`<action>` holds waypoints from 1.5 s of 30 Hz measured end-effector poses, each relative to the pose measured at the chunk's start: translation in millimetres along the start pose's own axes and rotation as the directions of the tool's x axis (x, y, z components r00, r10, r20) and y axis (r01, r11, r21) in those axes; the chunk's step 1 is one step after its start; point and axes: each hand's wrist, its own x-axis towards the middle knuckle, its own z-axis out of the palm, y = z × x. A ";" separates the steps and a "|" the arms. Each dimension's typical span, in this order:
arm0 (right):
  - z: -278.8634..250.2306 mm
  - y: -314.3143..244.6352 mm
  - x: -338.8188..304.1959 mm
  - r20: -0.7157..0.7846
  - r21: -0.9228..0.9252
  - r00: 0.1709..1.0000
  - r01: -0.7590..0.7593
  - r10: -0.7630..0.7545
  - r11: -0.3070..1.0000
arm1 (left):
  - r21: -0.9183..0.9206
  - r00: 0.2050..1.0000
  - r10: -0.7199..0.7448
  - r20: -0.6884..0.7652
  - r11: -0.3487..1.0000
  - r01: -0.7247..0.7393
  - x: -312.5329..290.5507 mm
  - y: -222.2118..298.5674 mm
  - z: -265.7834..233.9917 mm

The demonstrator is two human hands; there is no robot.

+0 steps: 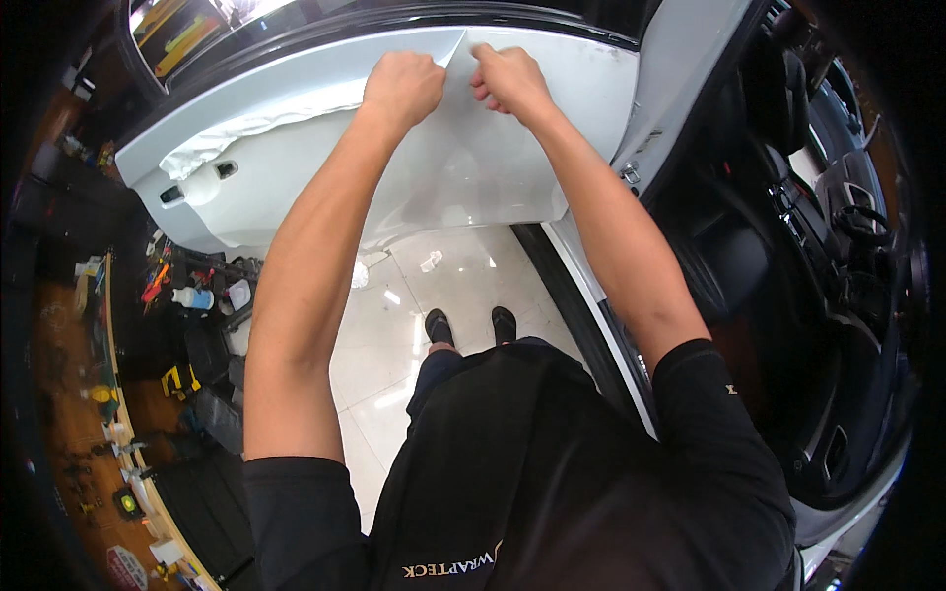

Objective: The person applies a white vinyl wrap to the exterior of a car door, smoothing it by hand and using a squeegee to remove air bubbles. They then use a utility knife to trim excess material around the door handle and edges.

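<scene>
In front of me stands an open car door (pixel 453 177) with a light grey outer panel. A sheet of pale film (pixel 296 84) lies along its upper part, bunched into white folds toward the left end. My left hand (pixel 406 87) is closed like a fist on the film, and a taut, lifted edge runs from it up to the window line. Just to its right, my right hand (pixel 510 79) is curled close to the panel, thumb and forefinger pinched near that edge. Whatever is between those fingertips is too small to make out.
Two handle openings (pixel 227 169) sit at the door's left end. To the right are the car's black seat (pixel 724 256) and door sill (pixel 572 295). A cart with a spray bottle (pixel 193 297) and a wooden workbench (pixel 118 394) with tools stand at left. Glossy tiles (pixel 394 325) cover the floor.
</scene>
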 end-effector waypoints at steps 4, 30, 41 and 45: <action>9.4 -45.8 11.5 -0.031 -0.402 0.999 -0.028 0.017 0.915 | -0.019 0.997 -0.002 -0.074 1.000 0.001 -1.3 2.5 2.7; 76.5 24.9 -17.6 -0.397 0.062 0.916 -0.026 0.048 0.998 | -0.310 0.746 0.094 0.659 0.938 0.155 46.5 -28.7 -64.2; 78.4 28.3 -37.0 -0.405 0.008 0.910 0.094 -0.083 0.996 | -0.096 0.939 -0.132 0.317 0.981 0.170 86.4 58.8 -46.4; 82.7 24.0 -27.6 -0.426 -0.003 0.903 0.069 -0.063 0.998 | -0.019 1.000 0.000 0.025 1.000 0.001 81.4 36.4 -9.3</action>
